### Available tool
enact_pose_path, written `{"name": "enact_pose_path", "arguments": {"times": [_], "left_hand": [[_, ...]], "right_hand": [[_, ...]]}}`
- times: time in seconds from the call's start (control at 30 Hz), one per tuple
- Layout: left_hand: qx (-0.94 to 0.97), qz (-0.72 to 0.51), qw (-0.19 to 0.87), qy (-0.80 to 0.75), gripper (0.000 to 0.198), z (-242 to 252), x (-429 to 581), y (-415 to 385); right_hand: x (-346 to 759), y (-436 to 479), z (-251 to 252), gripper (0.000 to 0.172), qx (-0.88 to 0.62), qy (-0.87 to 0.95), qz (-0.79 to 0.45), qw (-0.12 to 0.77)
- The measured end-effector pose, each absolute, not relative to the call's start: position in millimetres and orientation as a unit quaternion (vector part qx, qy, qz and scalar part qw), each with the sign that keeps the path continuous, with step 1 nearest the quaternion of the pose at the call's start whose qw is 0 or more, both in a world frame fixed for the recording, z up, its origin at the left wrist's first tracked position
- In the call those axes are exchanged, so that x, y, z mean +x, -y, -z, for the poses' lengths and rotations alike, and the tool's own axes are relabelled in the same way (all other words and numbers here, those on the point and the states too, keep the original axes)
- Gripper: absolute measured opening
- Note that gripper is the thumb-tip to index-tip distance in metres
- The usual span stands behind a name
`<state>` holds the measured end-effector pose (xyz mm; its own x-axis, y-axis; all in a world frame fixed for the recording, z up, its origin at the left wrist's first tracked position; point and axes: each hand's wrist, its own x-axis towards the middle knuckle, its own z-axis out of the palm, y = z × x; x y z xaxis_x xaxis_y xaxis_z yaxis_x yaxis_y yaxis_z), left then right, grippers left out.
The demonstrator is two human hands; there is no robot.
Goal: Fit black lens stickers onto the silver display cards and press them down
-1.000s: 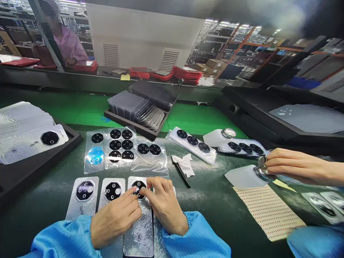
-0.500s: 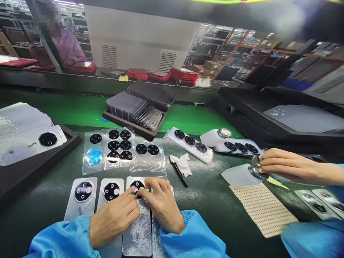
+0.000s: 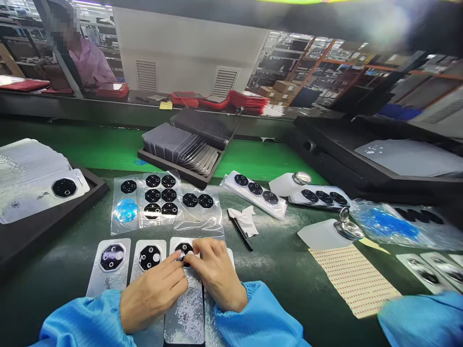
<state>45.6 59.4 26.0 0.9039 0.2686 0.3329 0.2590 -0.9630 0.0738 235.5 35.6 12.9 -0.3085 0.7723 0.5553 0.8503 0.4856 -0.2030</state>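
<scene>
Silver phone back panels lie in a row before me, each with a black octagonal camera plate. Over one panel [image 3: 184,313], my left hand [image 3: 155,296] has its index finger stretched out, the tip touching its black octagonal plate [image 3: 183,247]. My right hand [image 3: 213,272] bends over the plate's right side, thumb and index finger closed together; whatever they pinch is hidden. Left of these lie another panel with a plate [image 3: 149,258] and a further plate [image 3: 112,257]. A fourth panel is partly hidden under my right hand.
Plastic sheets of black octagonal stickers [image 3: 169,195] lie behind the panels. Black tweezers [image 3: 240,233] rest beside a white tissue [image 3: 247,220]. To the right are a pump bottle [image 3: 321,235], a dotted label sheet [image 3: 356,279] and a co-worker's blue sleeve [image 3: 421,318].
The co-worker's hand at right has left the bottle, whose metal lid now stands up. My hands stay at the same plate, the right shifted very slightly left.
</scene>
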Motion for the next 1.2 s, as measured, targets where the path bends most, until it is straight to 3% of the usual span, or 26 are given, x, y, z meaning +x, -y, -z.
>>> {"name": "enact_pose_path", "arguments": {"times": [0.13, 0.33, 0.47, 0.77, 0.83, 0.93, 1.03, 1.2], "left_hand": [[0.977, -0.162, 0.022, -0.138, 0.024, -27.4, 45.7, -59.4], [0.977, -0.149, 0.058, -0.138, 0.023, -30.0, 43.9, -60.0], [0.979, -0.151, 0.057, -0.126, 0.023, -31.8, 44.1, -62.4], [0.979, -0.164, 0.024, -0.119, 0.021, -27.8, 45.1, -63.4], [0.977, -0.17, 0.015, -0.126, 0.02, -25.7, 44.3, -62.3], [0.971, -0.197, 0.028, -0.13, 0.016, -25.4, 41.7, -62.2], [0.966, -0.211, 0.064, -0.136, 0.015, -29.9, 36.0, -65.0], [0.965, -0.205, 0.071, -0.148, 0.021, -36.1, 26.5, -72.6]], "right_hand": [[241.4, -39.5, -17.9, 0.019, -0.493, 0.797, 0.007, 0.35], [268.9, -45.4, -27.8, 0.015, -0.533, 0.616, -0.26, 0.519], [285.1, -46.9, -18.7, 0.015, -0.54, 0.509, -0.396, 0.541], [290.1, -46.1, -19.7, 0.031, -0.472, 0.443, -0.535, 0.543], [286.3, -46.2, -22.2, 0.038, -0.468, 0.432, -0.546, 0.544], [280.6, -44.7, -23.4, 0.032, -0.495, 0.419, -0.52, 0.556], [275.8, -40.0, -23.5, 0.026, -0.551, 0.462, -0.453, 0.527], [268.6, -30.9, -23.8, 0.036, -0.589, 0.539, -0.305, 0.519]]}}
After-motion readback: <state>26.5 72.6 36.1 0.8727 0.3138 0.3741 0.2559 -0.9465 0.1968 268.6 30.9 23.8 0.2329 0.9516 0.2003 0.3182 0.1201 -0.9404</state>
